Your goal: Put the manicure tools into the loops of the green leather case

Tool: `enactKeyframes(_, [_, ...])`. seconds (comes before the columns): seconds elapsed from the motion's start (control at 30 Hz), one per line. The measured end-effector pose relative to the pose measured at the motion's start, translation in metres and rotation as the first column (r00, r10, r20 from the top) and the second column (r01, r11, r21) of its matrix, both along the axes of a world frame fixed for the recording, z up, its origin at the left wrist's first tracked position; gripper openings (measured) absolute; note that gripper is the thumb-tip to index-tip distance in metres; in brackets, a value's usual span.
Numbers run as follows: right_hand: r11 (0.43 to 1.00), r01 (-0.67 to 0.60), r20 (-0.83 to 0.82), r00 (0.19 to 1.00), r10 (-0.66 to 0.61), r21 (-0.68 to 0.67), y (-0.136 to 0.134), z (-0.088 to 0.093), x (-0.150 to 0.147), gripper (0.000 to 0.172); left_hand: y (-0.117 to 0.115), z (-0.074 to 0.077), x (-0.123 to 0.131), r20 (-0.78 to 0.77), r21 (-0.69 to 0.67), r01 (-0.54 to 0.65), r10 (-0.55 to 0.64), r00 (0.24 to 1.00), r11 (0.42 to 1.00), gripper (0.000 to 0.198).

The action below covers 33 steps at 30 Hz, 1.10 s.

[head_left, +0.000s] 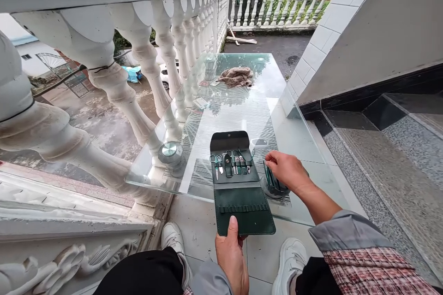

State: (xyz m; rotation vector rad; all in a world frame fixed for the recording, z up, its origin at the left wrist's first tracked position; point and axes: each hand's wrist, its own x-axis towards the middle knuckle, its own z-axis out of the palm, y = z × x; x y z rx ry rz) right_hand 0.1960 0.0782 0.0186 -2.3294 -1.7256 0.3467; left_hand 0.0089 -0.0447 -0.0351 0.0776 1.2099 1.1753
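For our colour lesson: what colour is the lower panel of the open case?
Dark green; the lower panel shows best in the head view.

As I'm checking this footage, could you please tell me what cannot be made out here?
In the head view:
Left hand: most fingers hidden behind the green case.
Right hand: whether it grips a green tool; contact too small.
Pale card on the glass table: print too small.
Left sleeve: cut off by the bottom edge.
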Motion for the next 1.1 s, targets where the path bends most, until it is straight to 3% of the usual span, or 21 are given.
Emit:
enactKeyframes(0.13, [0.997,-0.014,-0.036,0.999,0.017,0.077,-0.005,-0.002,0.006,0.015,-0.001,0.000,-0.001,0.033,-0.018,0.003,-0.003,0.999,1.000,0.044])
enactKeyframes(0.23, [0.978,-0.162,-0.041,0.985,0.169,0.130,-0.012,-0.005,0.000,0.013,-0.001,0.000,-0.001,0.053,-0.016,-0.012,0.013,0.998,1.000,0.043])
enactKeyframes(0.3, [0.962,-0.248,0.019,0.969,0.247,0.112,-0.017,-0.009,-0.005,0.014,0.000,-0.001,-0.001,0.053,0.014,-0.024,0.024,0.998,1.000,0.044])
enactKeyframes(0.43, [0.965,-0.255,0.081,0.965,0.250,0.059,-0.022,-0.014,-0.010,0.016,-0.002,-0.007,-0.002,0.012,0.057,-0.020,0.019,1.000,0.998,0.048])
enactKeyframes(0.5, [0.965,-0.243,0.023,0.970,0.242,0.096,-0.022,-0.013,-0.008,0.016,-0.008,-0.013,-0.003,-0.053,0.059,0.055,-0.052,0.997,0.997,0.050])
enactKeyframes(0.57, [0.969,-0.179,-0.092,0.976,0.197,0.169,-0.021,-0.010,-0.003,0.016,-0.017,-0.016,-0.003,-0.137,0.073,0.256,-0.244,0.960,0.964,0.051])
enactKeyframes(0.6, [0.972,-0.122,-0.168,0.973,0.156,0.201,-0.019,-0.008,-0.001,0.016,-0.023,-0.016,-0.003,-0.171,0.096,0.408,-0.389,0.905,0.908,0.051])
enactKeyframes(0.67, [0.973,0.005,-0.317,0.946,0.070,0.231,-0.015,-0.005,0.003,0.019,-0.032,-0.012,-0.003,-0.203,0.146,0.528,-0.497,0.843,0.836,0.048])
enactKeyframes(0.7, [0.972,0.055,-0.381,0.924,0.038,0.230,-0.012,-0.005,0.005,0.021,-0.034,-0.007,-0.002,-0.349,0.254,0.671,-0.581,0.735,0.696,0.043])
enactKeyframes(0.73, [0.970,0.087,-0.437,0.899,0.021,0.225,-0.009,-0.004,0.006,0.023,-0.034,0.000,-0.002,-0.562,0.336,0.802,-0.578,0.592,0.494,0.036])
enactKeyframes(0.77, [0.970,0.102,-0.482,0.876,0.018,0.222,-0.005,-0.004,0.006,0.026,-0.031,0.008,-0.001,-0.766,0.339,0.902,-0.477,0.430,0.269,0.030])
enactKeyframes(0.8, [0.970,0.106,-0.515,0.857,0.024,0.220,-0.002,-0.004,0.006,0.028,-0.025,0.017,0.000,-0.916,0.265,0.962,-0.293,0.274,0.070,0.028])
enactKeyframes(0.83, [0.970,0.101,-0.533,0.846,0.034,0.222,0.002,-0.004,0.005,0.029,-0.018,0.026,0.001,-0.987,0.147,0.987,-0.077,0.142,-0.066,0.029])
enactKeyframes(0.9, [0.970,0.063,-0.506,0.860,0.067,0.236,0.009,-0.003,0.001,0.027,0.001,0.042,0.004,-0.965,-0.096,0.984,0.258,-0.054,-0.153,0.030])
enactKeyframes(0.93, [0.969,0.028,-0.461,0.883,0.091,0.246,0.012,-0.003,-0.001,0.025,0.011,0.048,0.004,-0.926,-0.176,0.969,0.364,-0.102,-0.176,0.032])
enactKeyframes(1.0, [0.964,-0.053,-0.332,0.933,0.141,0.261,0.018,-0.003,-0.005,0.024,0.030,0.055,0.005,-0.856,-0.275,0.951,0.487,-0.175,-0.142,0.037])
enactKeyframes(1.1, [0.951,-0.132,-0.153,0.972,0.180,0.280,0.024,-0.004,-0.009,0.026,0.051,0.051,0.004,-0.818,-0.341,0.938,0.513,-0.263,-0.064,0.046])
